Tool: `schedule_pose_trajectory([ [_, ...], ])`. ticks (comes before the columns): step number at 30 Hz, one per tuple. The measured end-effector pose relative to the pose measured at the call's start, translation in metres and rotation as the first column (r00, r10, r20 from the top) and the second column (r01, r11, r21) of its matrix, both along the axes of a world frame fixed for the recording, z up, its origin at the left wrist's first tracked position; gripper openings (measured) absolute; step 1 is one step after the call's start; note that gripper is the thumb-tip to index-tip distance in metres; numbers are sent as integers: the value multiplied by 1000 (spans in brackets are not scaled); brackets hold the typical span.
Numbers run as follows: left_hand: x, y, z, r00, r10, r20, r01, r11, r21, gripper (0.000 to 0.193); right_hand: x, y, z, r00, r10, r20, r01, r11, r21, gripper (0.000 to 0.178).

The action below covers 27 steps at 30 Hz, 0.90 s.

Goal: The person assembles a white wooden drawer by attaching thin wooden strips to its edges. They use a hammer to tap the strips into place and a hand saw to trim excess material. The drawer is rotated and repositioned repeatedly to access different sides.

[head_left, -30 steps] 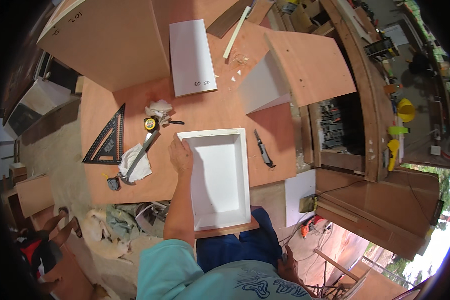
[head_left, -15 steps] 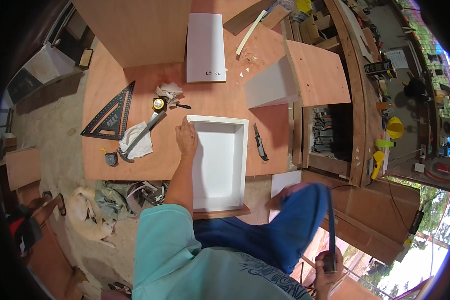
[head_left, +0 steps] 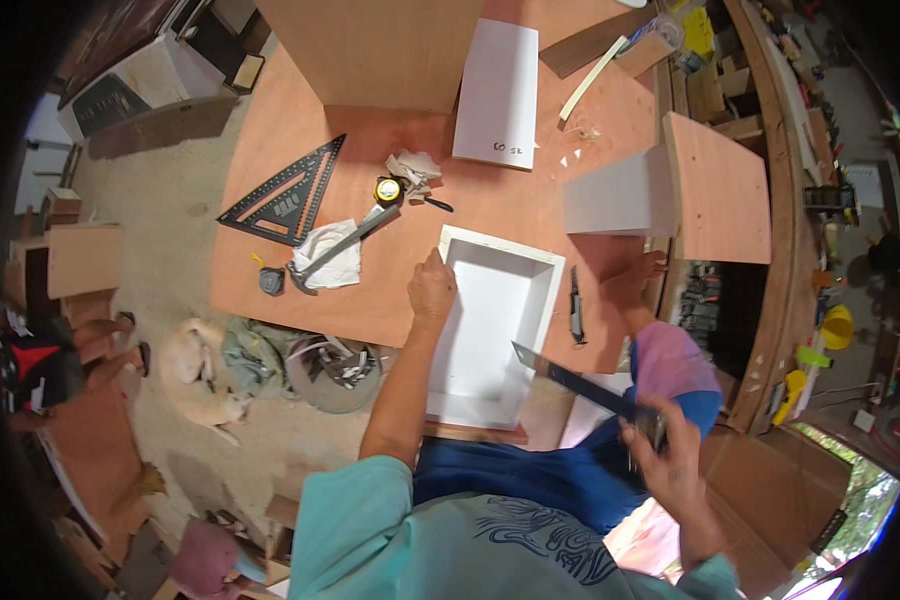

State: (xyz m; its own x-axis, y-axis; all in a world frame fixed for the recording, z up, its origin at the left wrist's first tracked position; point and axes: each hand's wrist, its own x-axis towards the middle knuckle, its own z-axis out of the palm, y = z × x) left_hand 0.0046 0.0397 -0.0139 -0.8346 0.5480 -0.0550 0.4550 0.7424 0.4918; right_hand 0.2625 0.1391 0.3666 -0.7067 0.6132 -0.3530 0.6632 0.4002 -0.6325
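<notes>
A white open box like a shallow drawer lies at the near edge of the plywood table, its hollow side up. My left hand is closed over its far left rim. My right hand grips the dark head of a square, which has a long flat blade. The blade points left, and its tip appears over the box's right wall. A folding utility knife lies to the right of the box.
On the table are a black speed square, two tape measures, a hammer on a white cloth and a white board. A large plywood box stands behind. Left on the floor lie a dog and a scrap-filled basin.
My right hand has brought the square up and left, turning its blade from upright to pointing at the box. The view has shifted, while my left hand still grips the box rim.
</notes>
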Motion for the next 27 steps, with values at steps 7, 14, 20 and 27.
schedule_pose_trajectory([
  [7,-28,6,2,997,-70,-12,69,996,-60,34,-81,49,-152,976,182,-116,-190,980,-62,38],
  [14,-33,-15,-11,981,-92,170,87,995,39,32,-85,59,-181,973,121,-197,-138,988,-75,35],
  [20,34,-40,-7,996,51,75,-52,999,12,29,-89,67,-193,1000,-20,10,22,957,-289,25],
  [27,-5,4,4,990,8,-141,2,998,69,24,-100,49,-191,986,71,-154,-98,980,-174,24],
])
